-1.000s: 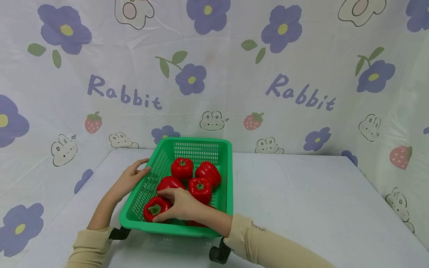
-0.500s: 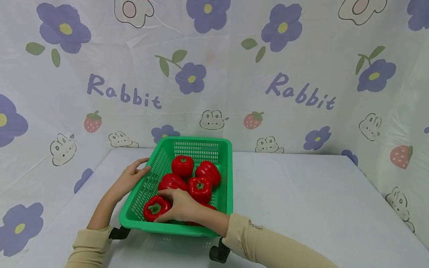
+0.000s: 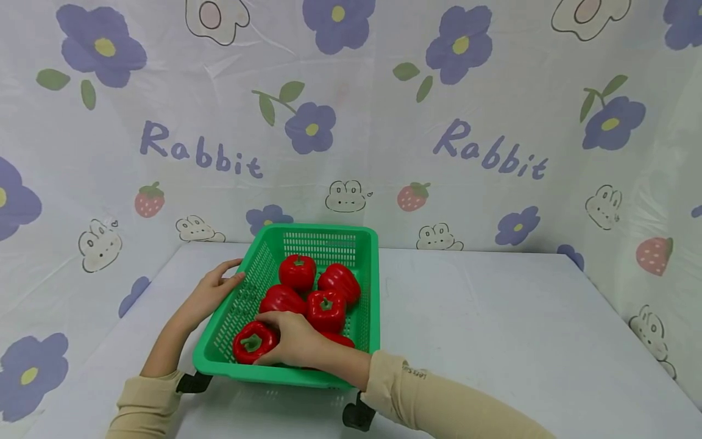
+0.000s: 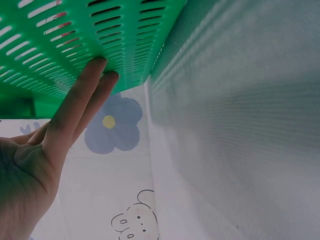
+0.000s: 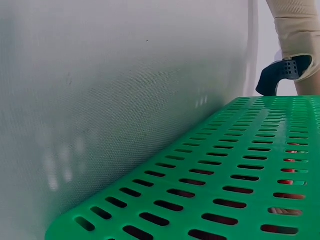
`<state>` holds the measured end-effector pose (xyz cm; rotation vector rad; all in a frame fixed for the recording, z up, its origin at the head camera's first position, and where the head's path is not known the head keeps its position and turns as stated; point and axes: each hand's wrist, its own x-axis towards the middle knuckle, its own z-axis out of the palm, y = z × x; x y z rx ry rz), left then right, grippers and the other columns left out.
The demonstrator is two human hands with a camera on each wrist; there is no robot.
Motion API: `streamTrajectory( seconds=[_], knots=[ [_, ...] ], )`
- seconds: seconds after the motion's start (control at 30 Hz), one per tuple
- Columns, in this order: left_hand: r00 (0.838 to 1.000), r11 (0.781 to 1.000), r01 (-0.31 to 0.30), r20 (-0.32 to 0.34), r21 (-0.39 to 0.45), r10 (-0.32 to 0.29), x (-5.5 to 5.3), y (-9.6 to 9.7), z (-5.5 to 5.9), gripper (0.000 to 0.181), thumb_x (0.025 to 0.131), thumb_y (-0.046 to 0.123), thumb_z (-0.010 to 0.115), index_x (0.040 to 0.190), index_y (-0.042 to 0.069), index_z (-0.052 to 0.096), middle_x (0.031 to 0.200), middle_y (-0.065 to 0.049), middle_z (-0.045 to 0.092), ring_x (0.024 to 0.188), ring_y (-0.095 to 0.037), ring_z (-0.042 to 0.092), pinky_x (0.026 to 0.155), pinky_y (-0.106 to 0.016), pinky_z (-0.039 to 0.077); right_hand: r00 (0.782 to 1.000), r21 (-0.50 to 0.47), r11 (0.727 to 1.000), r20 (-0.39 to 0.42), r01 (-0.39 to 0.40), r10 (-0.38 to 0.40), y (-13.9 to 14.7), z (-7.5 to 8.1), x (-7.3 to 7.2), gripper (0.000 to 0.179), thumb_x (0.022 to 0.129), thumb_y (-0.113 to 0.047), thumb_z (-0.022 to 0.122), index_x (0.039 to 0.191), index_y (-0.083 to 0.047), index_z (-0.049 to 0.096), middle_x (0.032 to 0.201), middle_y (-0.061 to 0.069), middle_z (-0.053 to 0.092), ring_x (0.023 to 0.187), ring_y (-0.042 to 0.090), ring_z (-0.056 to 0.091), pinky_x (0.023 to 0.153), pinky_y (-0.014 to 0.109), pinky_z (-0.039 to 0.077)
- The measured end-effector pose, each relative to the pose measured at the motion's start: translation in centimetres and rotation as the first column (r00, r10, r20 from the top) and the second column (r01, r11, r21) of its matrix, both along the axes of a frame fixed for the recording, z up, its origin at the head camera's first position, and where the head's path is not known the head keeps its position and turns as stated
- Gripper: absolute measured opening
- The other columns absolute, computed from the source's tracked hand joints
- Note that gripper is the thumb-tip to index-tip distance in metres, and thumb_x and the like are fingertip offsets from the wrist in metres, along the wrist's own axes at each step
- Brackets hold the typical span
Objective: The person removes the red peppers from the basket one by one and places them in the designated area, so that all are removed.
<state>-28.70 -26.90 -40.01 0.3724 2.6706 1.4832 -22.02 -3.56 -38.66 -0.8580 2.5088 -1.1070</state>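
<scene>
A green slotted plastic basket (image 3: pixel 374 299) holds several red bell peppers. In its front left corner, my right hand (image 3: pixel 296 342) grips a bell pepper (image 3: pixel 244 349) with a green stem, thumb on the near side and fingers over the far side. Behind that hand lies another bell pepper (image 3: pixel 282 299) on its side, and beside it one with its stem up (image 3: pixel 326 312). My left hand (image 3: pixel 211 292) rests against the basket's left side; in the left wrist view, its straight fingers (image 4: pixel 80 97) touch the slotted outer wall. The right wrist view shows only the basket wall (image 5: pixel 220 175), hiding the right hand's grip.
Two more bell peppers, one upright (image 3: pixel 297 274) and one tilted (image 3: pixel 340 283), sit at the basket's back. Part of another pepper (image 3: pixel 339 338) shows beyond the right forearm. The white table (image 3: pixel 493 329) extends rightward to a patterned curtain (image 3: pixel 351 152) behind.
The pepper behind my right hand has shifted slightly back and right, and the back left pepper has tipped a little. Both hands stay nearly in place.
</scene>
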Motion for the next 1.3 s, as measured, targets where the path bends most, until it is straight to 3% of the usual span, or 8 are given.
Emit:
streamTrajectory(
  seconds=[0.43,0.9,1.3],
  knots=[
    [1.0,1.0,0.007,-0.001,0.004,-0.007,0.04,-0.01,-0.05,0.062,0.105,0.033,0.043,0.154,0.002,0.021,0.12,-0.034,0.062,0.092,-0.028,0.072,0.069,-0.03,0.059,1.0,-0.029,1.0,-0.024,0.009,-0.009,-0.02,-0.1,0.06,0.069,0.076,-0.022,0.085,0.137,-0.008,0.056,0.126,0.003,0.066,0.111,0.012,0.06,0.083,0.018,0.053],
    [1.0,1.0,0.012,-0.002,0.01,-0.012,-0.08,0.01,-0.22,0.062,0.105,0.033,0.043,0.154,0.001,0.021,0.118,-0.032,0.064,0.091,-0.026,0.072,0.07,-0.028,0.058,0.999,-0.087,0.996,0.043,-0.007,0.011,0.18,0.02,0.19,0.066,0.078,-0.021,0.083,0.136,-0.006,0.056,0.127,0.005,0.067,0.112,0.012,0.063,0.086,0.02,0.055],
    [1.0,1.0,0.001,-0.003,0.008,-0.001,-0.16,-0.12,-0.21,0.063,0.105,0.034,0.044,0.154,0.002,0.021,0.119,-0.032,0.063,0.092,-0.027,0.072,0.07,-0.029,0.058,0.998,-0.019,0.998,-0.046,-0.052,0.051,-0.07,-0.27,-0.03,0.067,0.078,-0.02,0.084,0.136,-0.006,0.056,0.126,0.004,0.066,0.111,0.01,0.062,0.084,0.016,0.053]
  ],
)
